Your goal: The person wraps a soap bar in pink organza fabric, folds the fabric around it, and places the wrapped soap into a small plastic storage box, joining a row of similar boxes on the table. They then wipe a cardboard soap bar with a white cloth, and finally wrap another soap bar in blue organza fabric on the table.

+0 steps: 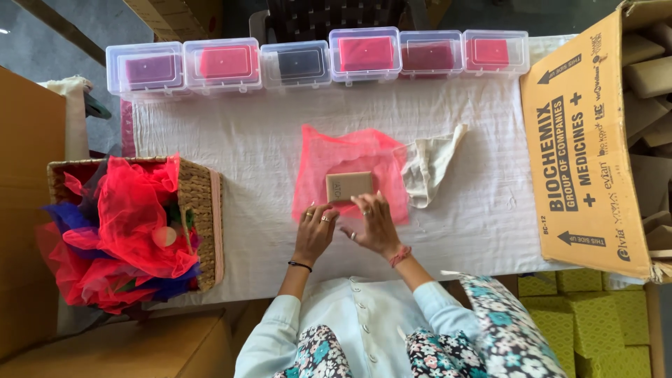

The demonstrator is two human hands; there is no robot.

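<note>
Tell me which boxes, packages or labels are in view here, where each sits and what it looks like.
Small box: tan, flat, on pink net, by both hands.
Six lidded tubs: clear plastic, far edge row, purple, red, dark fills.
Large carton flap: right side, tan cardboard, dark print with arrows.
Yellow-green boxes: stacked lower right.
Brown cartons: plain, left side.

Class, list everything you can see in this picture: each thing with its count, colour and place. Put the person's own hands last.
Net square: one, pink, table centre.
Small block: one, tan, on the net.
Cloth pouch: one, cream, right of the net.
Lidded boxes: six, clear plastic with purple, pink, dark and red contents, far table edge.
Wicker basket: one, holding red and blue netting, left.
Carton: one, brown, right.
Tablecloth: one, white.
Left hand: at the net's near edge.
Right hand: beside the block.
</note>
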